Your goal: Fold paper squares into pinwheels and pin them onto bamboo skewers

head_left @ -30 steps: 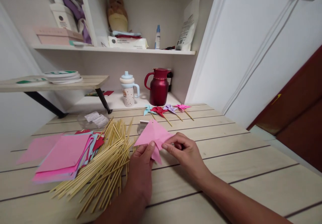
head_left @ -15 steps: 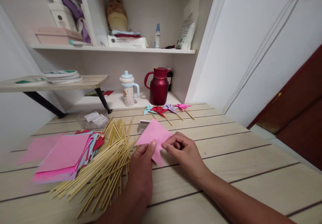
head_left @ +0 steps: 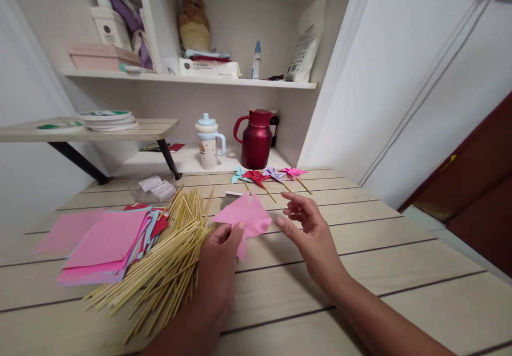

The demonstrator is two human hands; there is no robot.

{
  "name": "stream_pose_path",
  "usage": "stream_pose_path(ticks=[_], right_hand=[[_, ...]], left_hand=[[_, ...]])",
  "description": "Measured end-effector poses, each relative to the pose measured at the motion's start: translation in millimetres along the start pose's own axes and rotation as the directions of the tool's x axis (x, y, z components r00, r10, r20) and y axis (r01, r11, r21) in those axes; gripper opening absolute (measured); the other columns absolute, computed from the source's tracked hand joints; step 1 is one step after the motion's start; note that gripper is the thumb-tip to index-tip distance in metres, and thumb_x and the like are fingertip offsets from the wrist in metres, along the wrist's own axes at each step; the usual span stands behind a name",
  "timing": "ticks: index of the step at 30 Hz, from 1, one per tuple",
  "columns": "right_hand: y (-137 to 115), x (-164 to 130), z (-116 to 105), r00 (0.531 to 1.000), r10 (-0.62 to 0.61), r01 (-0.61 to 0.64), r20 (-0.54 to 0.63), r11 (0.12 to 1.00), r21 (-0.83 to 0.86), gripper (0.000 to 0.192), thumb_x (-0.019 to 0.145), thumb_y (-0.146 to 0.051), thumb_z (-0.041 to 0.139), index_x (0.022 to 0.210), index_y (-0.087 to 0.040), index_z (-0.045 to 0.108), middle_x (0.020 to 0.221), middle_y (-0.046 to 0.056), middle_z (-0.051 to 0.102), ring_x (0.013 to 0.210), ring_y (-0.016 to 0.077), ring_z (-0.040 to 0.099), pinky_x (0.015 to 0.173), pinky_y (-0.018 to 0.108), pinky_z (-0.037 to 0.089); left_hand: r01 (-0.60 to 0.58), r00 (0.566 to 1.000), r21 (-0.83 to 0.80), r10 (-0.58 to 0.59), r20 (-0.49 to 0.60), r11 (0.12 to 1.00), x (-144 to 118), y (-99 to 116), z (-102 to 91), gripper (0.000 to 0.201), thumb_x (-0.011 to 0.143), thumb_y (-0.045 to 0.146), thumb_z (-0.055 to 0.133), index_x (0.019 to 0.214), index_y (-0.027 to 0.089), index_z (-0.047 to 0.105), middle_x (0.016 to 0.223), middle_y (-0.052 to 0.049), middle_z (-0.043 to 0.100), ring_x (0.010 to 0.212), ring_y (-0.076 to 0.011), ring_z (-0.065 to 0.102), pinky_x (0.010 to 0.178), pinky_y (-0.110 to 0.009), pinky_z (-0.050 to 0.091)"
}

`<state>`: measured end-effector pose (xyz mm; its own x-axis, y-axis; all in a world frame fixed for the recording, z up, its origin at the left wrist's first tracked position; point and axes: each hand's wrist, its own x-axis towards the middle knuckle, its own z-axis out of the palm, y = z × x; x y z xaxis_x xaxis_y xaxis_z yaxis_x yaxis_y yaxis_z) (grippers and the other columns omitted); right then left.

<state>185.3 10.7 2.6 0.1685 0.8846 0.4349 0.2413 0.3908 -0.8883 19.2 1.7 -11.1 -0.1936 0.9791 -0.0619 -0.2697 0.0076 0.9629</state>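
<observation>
Right hand (head_left: pixel 311 234) lifted off the pink paper (head_left: pixel 253 216), fingers (head_left: pixel 299 200) spread, drawn slightly away

Likely home room. Left of glossy dark-red handled jug (head_left: pixel 256 142): speckled white blue-lidded drinking cup (head_left: pixel 208 154). Above jug: long white shelf (head_left: pixel 240 82); above left, brown-and-cream plush toy (head_left: pixel 194 35). Before jug: pale wood-plank worktop (head_left: pixel 384 265).
</observation>
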Motion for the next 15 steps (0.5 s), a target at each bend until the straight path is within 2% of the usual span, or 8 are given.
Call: stream_pose_path(ticks=[3, 6, 8, 11, 13, 15], right_hand=[[0.4, 6.5, -8.5, 0.997, -0.006, 0.005, 0.077, 1.000, 0.013, 0.063, 0.074, -0.045, 0.079, 0.132, -0.038, 0.057, 0.138, 0.006, 0.049, 0.123, 0.0284, 0.049, 0.108, 0.047, 0.036], [-1.8, 8.8, -12.4, 0.981, 0.022, -0.027, 0.192, 0.999, 0.026, 0.067, 0.069, -0.045, 0.083, 0.131, -0.036, 0.060, 0.145, 0.005, 0.047, 0.134, 0.0302, 0.041, 0.114, 0.049, 0.030], [-4.6, 8.5, -12.7, 0.967, 0.042, -0.051, 0.253, 0.998, 0.029, 0.060, 0.067, -0.042, 0.085, 0.123, -0.034, 0.066, 0.144, 0.006, 0.047, 0.136, 0.0300, 0.040, 0.114, 0.048, 0.029], [-9.8, 7.3, -11.5, 0.952, 0.050, -0.064, 0.303, 0.997, 0.036, 0.036, 0.065, -0.038, 0.087, 0.098, -0.029, 0.075, 0.135, 0.006, 0.054, 0.130, 0.0284, 0.046, 0.111, 0.045, 0.033], [-13.0, 6.7, -10.6, 0.945, 0.046, -0.060, 0.323, 0.998, 0.034, 0.023, 0.066, -0.036, 0.086, 0.083, -0.026, 0.076, 0.125, 0.006, 0.058, 0.123, 0.0275, 0.051, 0.107, 0.044, 0.037], [-15.3, 6.4, -9.9, 0.944, 0.040, -0.053, 0.329, 0.998, 0.031, 0.017, 0.066, -0.035, 0.085, 0.074, -0.024, 0.075, 0.118, 0.007, 0.061, 0.116, 0.0269, 0.055, 0.101, 0.042, 0.042]], left_hand=[[-0.076, 0.997, 0.122, 0.075, 0.010, 0.990, 0.6, 3.9, -1.3, 0.029, 0.075, 0.039, 0.072, 0.058, 0.019, 0.059, 0.058, 0.006, 0.046, 0.059, -0.0116, 0.040, 0.057, -0.022, 0.031], [-0.103, 0.994, 0.216, 0.096, 0.047, 0.971, -1.4, 5.3, -0.6, 0.025, 0.077, 0.038, 0.071, 0.062, 0.020, 0.062, 0.060, 0.005, 0.047, 0.060, -0.0124, 0.040, 0.057, -0.023, 0.031], [-0.130, 0.991, 0.287, 0.116, 0.068, 0.949, -3.4, 6.5, 0.4, 0.025, 0.077, 0.038, 0.070, 0.061, 0.020, 0.062, 0.060, 0.004, 0.048, 0.060, -0.0129, 0.041, 0.057, -0.024, 0.031], [-0.215, 0.976, 0.369, 0.183, 0.121, 0.904, -6.4, 10.5, 2.6, 0.025, 0.076, 0.035, 0.071, 0.056, 0.021, 0.062, 0.059, 0.003, 0.053, 0.059, -0.0144, 0.045, 0.058, -0.025, 0.034], [-0.278, 0.959, 0.387, 0.232, 0.163, 0.879, -7.9, 13.4, 4.3, 0.019, 0.075, 0.032, 0.073, 0.059, 0.022, 0.068, 0.063, 0.001, 0.062, 0.062, -0.0170, 0.051, 0.063, -0.026, 0.037], [-0.319, 0.946, 0.376, 0.268, 0.181, 0.870, -8.8, 14.9, 5.7, 0.012, 0.073, 0.029, 0.073, 0.063, 0.024, 0.075, 0.068, -0.002, 0.069, 0.067, -0.0198, 0.057, 0.068, -0.027, 0.040]])
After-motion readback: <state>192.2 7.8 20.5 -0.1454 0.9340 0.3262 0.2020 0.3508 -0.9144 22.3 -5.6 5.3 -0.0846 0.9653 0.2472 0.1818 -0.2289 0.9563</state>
